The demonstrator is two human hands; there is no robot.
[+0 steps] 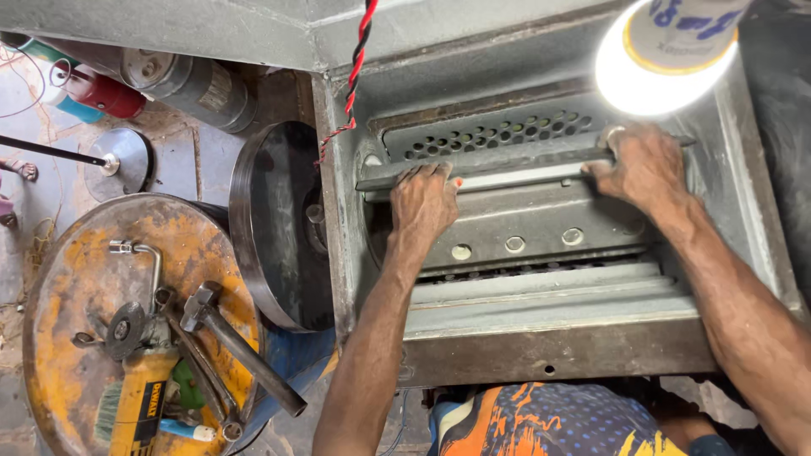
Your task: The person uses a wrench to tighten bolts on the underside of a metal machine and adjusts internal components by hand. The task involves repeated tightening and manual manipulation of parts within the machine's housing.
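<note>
Both my hands reach into an open grey metal machine housing (557, 338). My left hand (424, 201) presses on the left end of a long flat metal bar (507, 165) lying across the inside. My right hand (640, 167) grips the same bar at its right end, fingers curled over its far edge. Behind the bar is a perforated metal plate (490, 135). Under my hands a bent steel plate with three round bolt heads (515, 243) slopes down toward slatted bars.
A lit lamp bulb (663, 59) hangs at the top right. A red-black twisted wire (355, 67) runs down the housing's left wall. A large dark pulley wheel (274, 219) sits left of it. A yellow drum lid (59, 287) holds a hammer (241, 346), spanners and an angle grinder (139, 380).
</note>
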